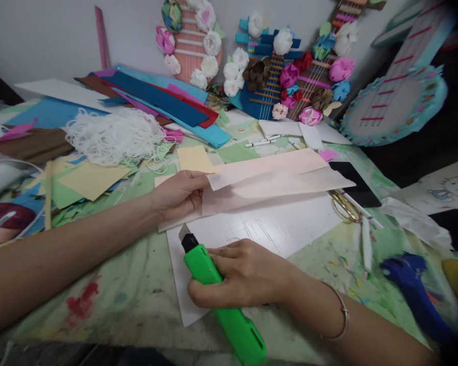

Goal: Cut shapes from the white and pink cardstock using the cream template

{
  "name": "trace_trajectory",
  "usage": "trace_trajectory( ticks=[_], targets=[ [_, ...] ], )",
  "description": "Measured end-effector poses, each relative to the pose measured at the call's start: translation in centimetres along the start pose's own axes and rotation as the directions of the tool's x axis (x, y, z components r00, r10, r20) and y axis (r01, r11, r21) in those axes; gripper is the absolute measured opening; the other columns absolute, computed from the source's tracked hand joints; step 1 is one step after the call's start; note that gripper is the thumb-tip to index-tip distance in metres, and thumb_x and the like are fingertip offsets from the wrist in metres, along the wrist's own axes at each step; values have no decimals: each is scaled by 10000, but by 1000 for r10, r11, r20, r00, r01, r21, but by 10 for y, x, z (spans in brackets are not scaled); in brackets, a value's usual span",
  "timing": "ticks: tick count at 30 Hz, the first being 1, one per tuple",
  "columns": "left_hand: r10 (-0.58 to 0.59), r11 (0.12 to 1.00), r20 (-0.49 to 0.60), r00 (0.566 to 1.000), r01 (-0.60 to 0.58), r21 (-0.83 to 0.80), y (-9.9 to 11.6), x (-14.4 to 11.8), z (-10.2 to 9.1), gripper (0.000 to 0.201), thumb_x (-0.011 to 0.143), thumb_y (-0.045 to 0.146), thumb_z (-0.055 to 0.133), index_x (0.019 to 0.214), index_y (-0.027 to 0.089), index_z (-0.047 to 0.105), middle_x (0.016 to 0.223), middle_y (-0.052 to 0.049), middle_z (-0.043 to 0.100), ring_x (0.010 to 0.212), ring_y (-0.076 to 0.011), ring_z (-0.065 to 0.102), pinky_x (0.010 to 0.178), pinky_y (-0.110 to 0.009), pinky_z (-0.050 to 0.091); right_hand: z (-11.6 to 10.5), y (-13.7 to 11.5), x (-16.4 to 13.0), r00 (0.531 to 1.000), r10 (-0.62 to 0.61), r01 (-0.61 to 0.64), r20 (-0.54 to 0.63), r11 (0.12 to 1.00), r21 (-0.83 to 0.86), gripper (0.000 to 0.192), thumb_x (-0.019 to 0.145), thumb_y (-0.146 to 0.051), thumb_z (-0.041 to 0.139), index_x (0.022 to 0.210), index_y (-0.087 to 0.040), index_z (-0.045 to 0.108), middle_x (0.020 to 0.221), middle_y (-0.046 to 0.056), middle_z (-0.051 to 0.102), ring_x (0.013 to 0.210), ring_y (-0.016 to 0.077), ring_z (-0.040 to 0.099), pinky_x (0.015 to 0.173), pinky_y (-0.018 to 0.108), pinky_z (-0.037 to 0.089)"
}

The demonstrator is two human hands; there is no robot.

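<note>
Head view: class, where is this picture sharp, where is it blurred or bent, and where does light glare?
Head view: sharp on the green utility knife and pale pink paper; blue glue gun at the right edge is smeared; far corners darken and curve; soft glare streaks the white sheet.

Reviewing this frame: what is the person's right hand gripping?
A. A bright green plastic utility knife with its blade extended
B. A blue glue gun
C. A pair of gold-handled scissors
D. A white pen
A. The right hand is wrapped around the bright green plastic utility knife, blade out over the white sheet of card, while the left hand pinches the pale pink folded paper.
</note>
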State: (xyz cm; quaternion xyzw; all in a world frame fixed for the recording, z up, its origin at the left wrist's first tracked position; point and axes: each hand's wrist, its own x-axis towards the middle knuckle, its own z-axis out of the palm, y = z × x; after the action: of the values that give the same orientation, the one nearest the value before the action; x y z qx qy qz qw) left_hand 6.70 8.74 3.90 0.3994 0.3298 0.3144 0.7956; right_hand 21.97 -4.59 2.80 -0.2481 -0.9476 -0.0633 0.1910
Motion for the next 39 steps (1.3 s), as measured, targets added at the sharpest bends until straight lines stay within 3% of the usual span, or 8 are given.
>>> trace_trajectory(
  ticks=[6,11,14,21,24,30,34,39],
  targets=[
    [16,999,55,998,-17,27,1,-3,-1,156,763,189,747,868,76,760,901,-132,761,880,-240,734,881,-313,576,-2,3,0,996,-86,87,-23,994,64,221,955,-302,472,1116,-235,608,653,-35,533,690,121,545,527,243,361],
    [45,999,65,997,-46,13,4,-5,2,134,772,179,740,863,84,764,858,-114,764,826,-208,735,824,-272,587,-2,3,2,936,-57,46,-346,998,-41,313,908,-433,568,1064,-185,678,527,-67,382,493,110,365,478,290,256],
    [57,998,55,997,-57,6,5,-7,3,139,773,137,724,893,79,762,884,-118,763,813,-195,731,804,-260,588,-4,3,5,904,-84,38,-419,992,-118,394,864,-475,630,1014,-120,712,541,-60,377,511,110,334,491,304,226],
    [47,999,94,995,-47,-3,2,-7,3,147,803,174,711,909,88,766,876,-109,760,828,-198,723,791,-253,582,-6,4,6,934,-140,76,-327,976,-203,111,832,-171,652,759,-103,702,587,-19,456,567,126,352,531,316,236],
    [77,997,60,995,-77,7,2,-5,0,143,791,176,719,896,88,760,854,-103,753,802,-177,710,794,-250,575,-4,7,4,948,-94,39,-304,983,-182,256,843,-84,573,598,-151,601,616,10,498,597,147,368,572,333,277],
    [206,975,-56,977,-200,98,-1,-1,-8,171,721,219,799,837,120,720,803,-40,718,719,-120,662,682,-202,542,-1,19,0,993,60,-80,-100,972,-221,296,922,-66,484,657,-139,596,686,67,593,689,183,440,626,342,329],
    [164,954,-13,986,-155,255,-4,0,-11,281,698,306,824,905,144,722,859,-57,731,735,-178,675,642,-258,539,1,18,-2,992,121,-126,-34,967,-222,310,917,-38,479,644,-134,590,682,87,629,729,192,518,692,345,411],
    [147,934,-53,988,-121,337,-8,3,-11,300,711,423,803,812,145,747,732,-51,724,635,-167,659,560,-235,496,5,8,0,980,201,-195,-13,935,-297,209,917,-46,471,922,-21,678,893,194,713,923,262,648,732,362,502]
  ],
)
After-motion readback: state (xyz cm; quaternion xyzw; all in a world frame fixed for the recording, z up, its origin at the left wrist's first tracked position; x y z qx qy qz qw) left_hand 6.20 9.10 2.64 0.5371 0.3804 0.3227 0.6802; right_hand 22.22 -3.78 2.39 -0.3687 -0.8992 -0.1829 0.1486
